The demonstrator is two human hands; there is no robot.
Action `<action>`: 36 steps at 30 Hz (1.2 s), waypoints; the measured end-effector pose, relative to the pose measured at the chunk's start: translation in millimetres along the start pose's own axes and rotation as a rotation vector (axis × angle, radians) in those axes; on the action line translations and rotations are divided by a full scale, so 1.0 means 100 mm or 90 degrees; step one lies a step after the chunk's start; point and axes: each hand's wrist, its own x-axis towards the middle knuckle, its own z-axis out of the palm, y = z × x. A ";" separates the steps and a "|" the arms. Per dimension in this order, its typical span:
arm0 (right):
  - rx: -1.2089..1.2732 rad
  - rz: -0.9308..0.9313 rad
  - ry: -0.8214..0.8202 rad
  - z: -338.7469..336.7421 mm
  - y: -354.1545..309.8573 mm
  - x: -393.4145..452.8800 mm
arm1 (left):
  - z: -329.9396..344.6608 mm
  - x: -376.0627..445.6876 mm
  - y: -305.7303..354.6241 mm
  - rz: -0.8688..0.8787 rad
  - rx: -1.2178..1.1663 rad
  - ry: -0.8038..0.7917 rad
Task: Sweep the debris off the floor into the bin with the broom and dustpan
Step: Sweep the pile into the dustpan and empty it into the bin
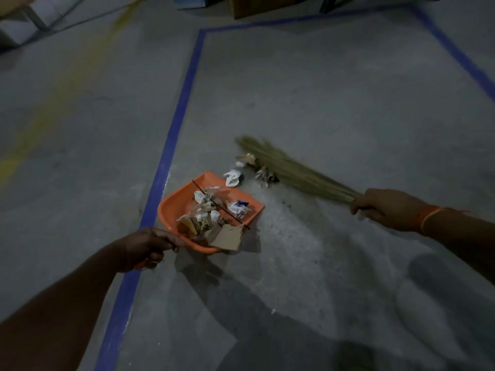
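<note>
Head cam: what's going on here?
A person is sweeping. The left hand holds an orange dustpan on the floor, already holding paper scraps. The right hand grips a grass broom, its bristles against a few scraps still on the floor just beyond the pan's mouth. No bin is in view.

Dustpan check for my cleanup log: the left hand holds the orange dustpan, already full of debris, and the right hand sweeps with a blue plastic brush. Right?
Not quite. The head view shows the right hand gripping a straw broom, not a blue plastic brush. The left hand does hold the dustpan with debris inside.
</note>
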 end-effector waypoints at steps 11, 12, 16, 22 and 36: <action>-0.023 -0.105 -0.038 0.35 -0.60 -0.39 | 0.10 0.07 -0.19 0.062 -0.080 0.001; -0.026 -0.102 -0.034 0.35 -0.62 -0.42 | 0.12 0.10 -0.17 0.070 -0.076 0.001; -0.035 -0.080 -0.001 0.23 -0.60 -0.54 | 0.28 0.17 0.07 0.113 -0.061 -0.008; -0.040 -0.044 0.076 0.09 -0.38 -0.74 | 0.63 0.19 0.46 0.181 -0.034 -0.026; 0.000 0.032 0.104 0.15 0.13 -1.31 | 1.35 0.32 0.92 0.191 0.031 -0.065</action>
